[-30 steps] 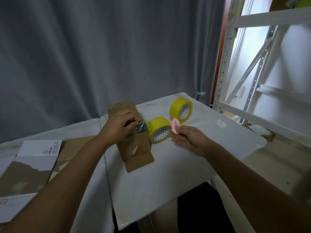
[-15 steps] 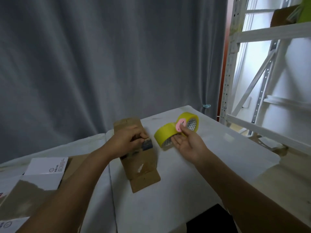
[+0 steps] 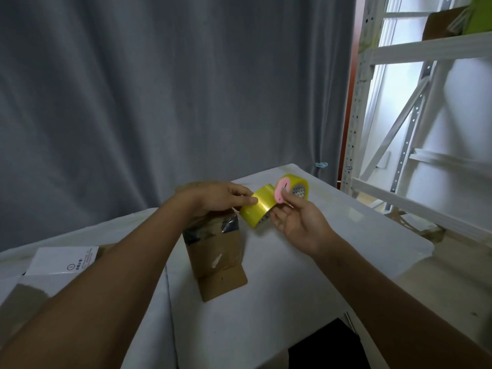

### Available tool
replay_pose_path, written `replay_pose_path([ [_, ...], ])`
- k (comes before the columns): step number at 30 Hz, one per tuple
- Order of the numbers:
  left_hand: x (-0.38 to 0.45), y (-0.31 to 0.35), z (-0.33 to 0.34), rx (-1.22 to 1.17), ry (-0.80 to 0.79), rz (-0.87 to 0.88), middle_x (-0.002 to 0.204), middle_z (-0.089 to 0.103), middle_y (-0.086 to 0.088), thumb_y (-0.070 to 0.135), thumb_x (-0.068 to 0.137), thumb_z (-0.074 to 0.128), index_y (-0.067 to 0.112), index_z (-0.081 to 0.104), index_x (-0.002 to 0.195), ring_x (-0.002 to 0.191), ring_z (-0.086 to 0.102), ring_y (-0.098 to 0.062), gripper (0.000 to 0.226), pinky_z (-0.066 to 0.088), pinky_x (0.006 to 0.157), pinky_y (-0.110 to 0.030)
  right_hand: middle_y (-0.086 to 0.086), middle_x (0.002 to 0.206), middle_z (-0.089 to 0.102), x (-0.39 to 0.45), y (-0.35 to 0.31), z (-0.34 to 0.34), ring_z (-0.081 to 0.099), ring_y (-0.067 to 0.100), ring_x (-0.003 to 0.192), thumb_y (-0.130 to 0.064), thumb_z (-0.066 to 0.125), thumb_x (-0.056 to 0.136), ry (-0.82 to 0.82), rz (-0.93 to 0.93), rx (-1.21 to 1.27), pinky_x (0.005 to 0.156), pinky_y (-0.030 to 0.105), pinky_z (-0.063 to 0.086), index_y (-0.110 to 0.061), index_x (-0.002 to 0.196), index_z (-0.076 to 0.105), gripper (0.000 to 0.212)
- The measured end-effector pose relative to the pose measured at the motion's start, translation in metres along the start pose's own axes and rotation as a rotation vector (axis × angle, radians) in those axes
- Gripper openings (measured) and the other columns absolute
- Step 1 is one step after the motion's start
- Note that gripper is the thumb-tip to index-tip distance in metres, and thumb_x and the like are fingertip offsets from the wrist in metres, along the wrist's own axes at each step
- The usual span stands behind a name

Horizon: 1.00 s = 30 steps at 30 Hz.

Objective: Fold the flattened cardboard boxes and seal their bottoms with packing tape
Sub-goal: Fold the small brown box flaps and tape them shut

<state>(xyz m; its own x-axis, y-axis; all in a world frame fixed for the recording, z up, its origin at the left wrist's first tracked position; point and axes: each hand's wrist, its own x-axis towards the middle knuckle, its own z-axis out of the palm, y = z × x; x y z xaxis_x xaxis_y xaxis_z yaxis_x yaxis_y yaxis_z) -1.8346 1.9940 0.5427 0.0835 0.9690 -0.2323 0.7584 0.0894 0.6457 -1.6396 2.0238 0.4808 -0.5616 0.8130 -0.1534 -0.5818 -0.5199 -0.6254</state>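
Yellow tape roll [image 3: 257, 209] between both hands' fingers [image 3: 246, 199].

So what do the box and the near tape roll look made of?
The box looks like brown cardboard, matte, with a glossy clear tape strip across it. The near tape roll, touched by the left hand, looks like yellowish translucent plastic film: shiny highlights, printed core.

we see two bare forearms, no sleeves reaching the wrists. the left hand [image 3: 218, 197] and right hand [image 3: 298, 222] wear no gloves, rings or watch. dark clothing [image 3: 327, 344] shows at the bottom edge.
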Motion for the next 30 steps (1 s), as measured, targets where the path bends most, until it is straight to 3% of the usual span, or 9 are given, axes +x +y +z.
replay_pose_path([
  [3,0.003,-0.002,-0.007,0.002,-0.041,-0.009,0.110,0.068,0.008,0.040,0.096,0.055,0.023,0.065,0.122,0.101,0.064,-0.009,0.033,0.047,0.089,-0.021,0.013,0.125,0.065,0.000,-0.002,-0.003,0.062,0.023,0.114,-0.018,0.056,0.095,-0.010,0.008,-0.050,0.093,0.033,0.049,-0.008,0.134,0.052,0.040],
  [7,0.001,-0.001,-0.011,0.008,-0.080,-0.022,0.113,0.064,0.002,0.037,0.099,0.050,0.016,0.057,0.129,0.103,0.062,-0.013,0.037,0.050,0.085,-0.020,0.018,0.120,0.066,-0.006,-0.004,-0.010,0.066,0.026,0.106,-0.016,0.048,0.099,0.013,-0.013,-0.203,0.084,0.033,0.053,-0.002,0.130,0.049,0.034],
  [11,-0.003,0.003,-0.011,0.087,-0.117,-0.018,0.136,0.052,-0.003,0.053,0.096,0.041,0.025,0.044,0.139,0.121,0.056,-0.022,0.051,0.043,0.106,-0.037,0.016,0.097,0.070,-0.015,0.003,-0.019,0.070,0.016,0.076,-0.011,0.037,0.103,0.078,-0.090,-0.444,0.068,0.024,0.052,-0.001,0.125,0.045,0.026],
  [14,-0.006,0.010,-0.009,0.151,-0.141,0.002,0.137,0.046,0.002,0.049,0.101,0.033,0.026,0.036,0.144,0.121,0.053,-0.020,0.049,0.046,0.096,-0.023,0.014,0.084,0.066,-0.023,0.008,-0.024,0.060,0.010,0.053,-0.005,0.035,0.102,0.077,-0.126,-0.642,0.057,0.022,0.043,-0.002,0.119,0.048,0.021],
  [16,-0.006,0.010,-0.010,0.180,-0.127,-0.004,0.139,0.044,0.004,0.052,0.100,0.032,0.029,0.034,0.146,0.119,0.054,-0.019,0.052,0.045,0.098,-0.025,0.009,0.075,0.063,-0.027,0.012,-0.029,0.052,0.010,0.048,-0.007,0.037,0.102,0.062,-0.157,-0.831,0.051,0.023,0.038,-0.006,0.115,0.051,0.019],
  [18,-0.005,0.005,-0.012,0.209,-0.122,0.002,0.141,0.044,0.004,0.061,0.094,0.032,0.033,0.036,0.145,0.121,0.054,-0.020,0.059,0.042,0.107,-0.036,0.002,0.067,0.061,-0.032,0.018,-0.034,0.048,0.011,0.049,-0.016,0.042,0.102,0.063,-0.230,-1.082,0.052,0.025,0.037,-0.018,0.101,0.055,0.014],
  [20,-0.004,0.003,-0.013,0.230,-0.132,0.006,0.142,0.044,0.003,0.062,0.094,0.030,0.032,0.036,0.145,0.125,0.051,-0.020,0.059,0.039,0.109,-0.038,-0.002,0.064,0.059,-0.036,0.025,-0.038,0.050,0.012,0.054,-0.025,0.046,0.100,0.105,-0.349,-1.355,0.059,0.027,0.038,-0.025,0.088,0.054,0.015],
  [24,-0.003,0.009,-0.011,0.290,-0.148,0.004,0.145,0.039,-0.004,0.052,0.102,0.024,0.026,0.031,0.147,0.126,0.048,-0.024,0.052,0.041,0.103,-0.030,0.013,0.087,0.065,-0.037,0.045,-0.026,0.061,0.029,0.081,-0.039,0.046,0.098,0.098,-0.578,-1.582,0.067,0.034,0.044,-0.009,0.111,0.058,0.035],
  [30,-0.006,0.010,-0.013,0.380,-0.119,-0.011,0.143,0.033,-0.010,0.056,0.099,0.018,0.036,0.022,0.149,0.124,0.049,-0.028,0.054,0.027,0.111,-0.036,0.011,0.086,0.065,-0.028,0.063,0.003,0.062,0.031,0.078,-0.042,0.035,0.100,0.080,-0.825,-1.789,0.064,0.037,0.048,-0.012,0.111,0.055,0.038],
])
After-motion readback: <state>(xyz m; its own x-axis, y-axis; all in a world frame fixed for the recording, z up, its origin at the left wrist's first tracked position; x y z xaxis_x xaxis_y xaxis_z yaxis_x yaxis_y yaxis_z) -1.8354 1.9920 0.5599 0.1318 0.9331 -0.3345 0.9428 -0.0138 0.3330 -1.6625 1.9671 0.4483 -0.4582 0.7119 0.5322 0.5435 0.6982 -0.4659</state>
